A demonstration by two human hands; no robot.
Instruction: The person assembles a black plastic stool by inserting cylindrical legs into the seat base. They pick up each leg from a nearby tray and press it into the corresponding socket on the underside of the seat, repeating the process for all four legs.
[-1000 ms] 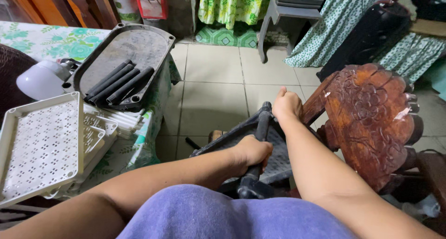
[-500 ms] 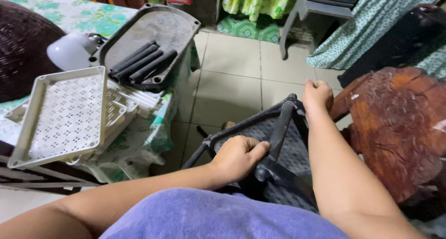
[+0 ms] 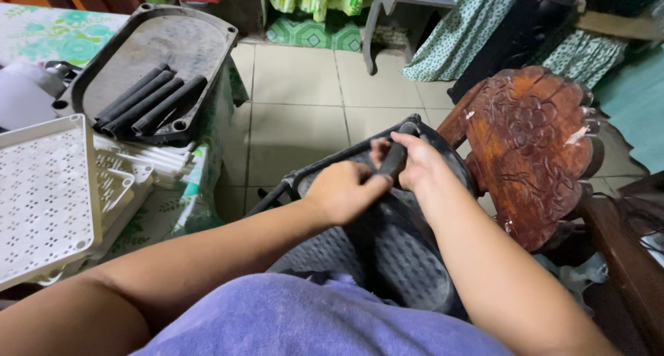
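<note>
Both hands meet on a short black tube (image 3: 393, 161) standing at the far rim of a dark perforated tray (image 3: 408, 259) that rests across the person's lap. The left hand (image 3: 344, 192) has its fingers (image 3: 370, 183) curled shut round the lower part of the tube; the right hand (image 3: 415, 163) closes on the upper part, its fingers wrapped over the far side with the thumb toward the camera. The tube sits upright or slightly tilted where the tray's rim lies just under the fingers; whether it is seated in a socket I cannot tell.

The step in hand looks like fitting this tube to the tray's rim. The next move would call for a firm two-handed push or twist along the tube's axis, with the tray braced against the lap.

Well left of the fingers, on the tabletop (image 3: 41, 31), lie a grey tray (image 3: 117, 86) holding more tubes (image 3: 149, 103) and a white tray (image 3: 41, 197). A carved chair (image 3: 539, 148) stands just right of the right hand.
</note>
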